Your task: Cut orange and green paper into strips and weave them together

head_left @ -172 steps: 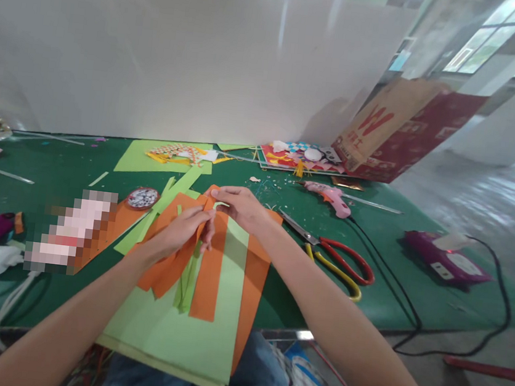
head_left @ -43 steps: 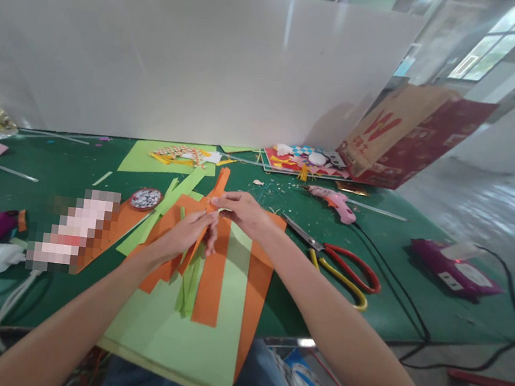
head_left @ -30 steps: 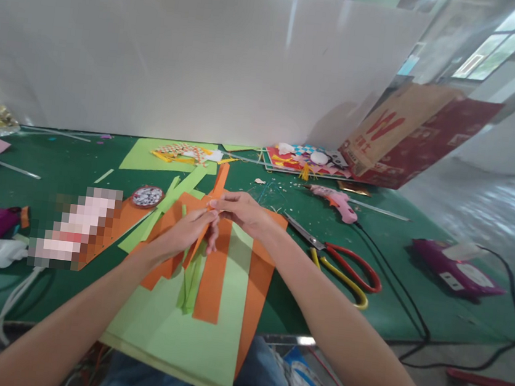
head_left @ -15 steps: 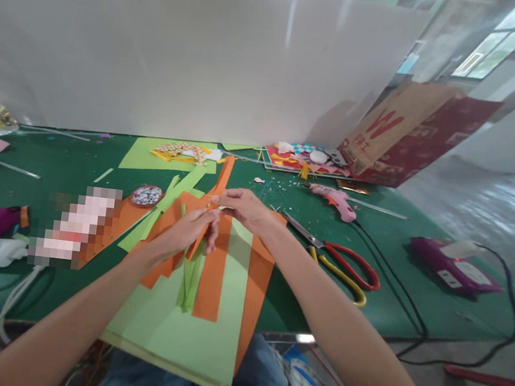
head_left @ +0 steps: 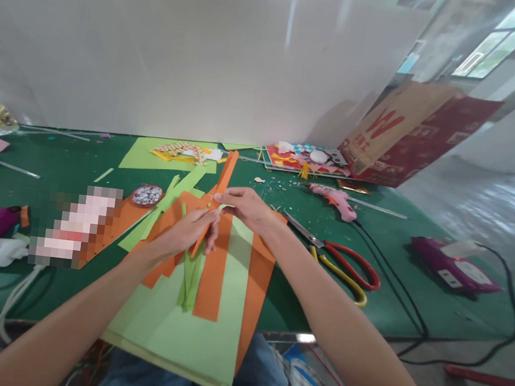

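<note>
My left hand (head_left: 185,233) and my right hand (head_left: 246,207) meet over a pile of orange and light green paper at the green table's near edge. Both pinch a narrow orange paper strip (head_left: 226,174) that slants up and away from the fingers. A thin light green strip (head_left: 191,275) hangs down under the left hand. Beneath lie wider orange strips (head_left: 211,274) and a large light green sheet (head_left: 176,332) that overhangs the table edge above my lap.
Red and yellow scissors (head_left: 340,264) lie right of the pile, with a pink glue gun (head_left: 333,200) behind them. A round tin of googly eyes (head_left: 147,195) sits to the left. Purple devices (head_left: 456,270) and black cables (head_left: 411,310) lie at the right; a white board (head_left: 184,61) stands behind.
The orange strip has slid further up and away through my fingers, so more of it sticks out beyond my right hand. My hands have stayed nearly in place.
</note>
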`<state>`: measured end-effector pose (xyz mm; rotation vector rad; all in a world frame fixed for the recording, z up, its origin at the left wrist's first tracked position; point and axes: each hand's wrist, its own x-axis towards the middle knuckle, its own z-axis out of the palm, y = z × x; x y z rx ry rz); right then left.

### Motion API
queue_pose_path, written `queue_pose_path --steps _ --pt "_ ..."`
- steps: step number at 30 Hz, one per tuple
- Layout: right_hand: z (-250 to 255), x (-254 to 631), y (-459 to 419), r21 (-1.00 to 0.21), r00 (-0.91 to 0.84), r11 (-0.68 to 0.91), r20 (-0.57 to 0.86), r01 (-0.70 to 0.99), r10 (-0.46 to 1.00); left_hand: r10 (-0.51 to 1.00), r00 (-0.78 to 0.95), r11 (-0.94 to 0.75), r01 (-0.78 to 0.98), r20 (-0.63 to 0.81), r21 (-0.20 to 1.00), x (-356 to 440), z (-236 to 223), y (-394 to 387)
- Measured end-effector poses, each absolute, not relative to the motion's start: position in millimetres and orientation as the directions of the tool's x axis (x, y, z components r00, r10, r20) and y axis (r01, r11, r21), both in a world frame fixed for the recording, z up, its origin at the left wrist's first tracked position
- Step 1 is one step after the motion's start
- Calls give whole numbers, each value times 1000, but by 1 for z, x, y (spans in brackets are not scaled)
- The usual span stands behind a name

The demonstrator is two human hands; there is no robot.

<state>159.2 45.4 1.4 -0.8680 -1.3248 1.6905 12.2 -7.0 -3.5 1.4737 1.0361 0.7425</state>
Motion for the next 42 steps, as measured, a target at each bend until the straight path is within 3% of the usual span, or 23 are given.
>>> queue_pose_path --steps 29,42 --pt "0 161 46 -985 -501 -80 9 -155 865 928 366 -24 254 -73 967 12 -7 -6" --pt "-3 161 49 -996 -471 22 62 -91 880 907 411 -5 218 -87 976 12 -9 -6"
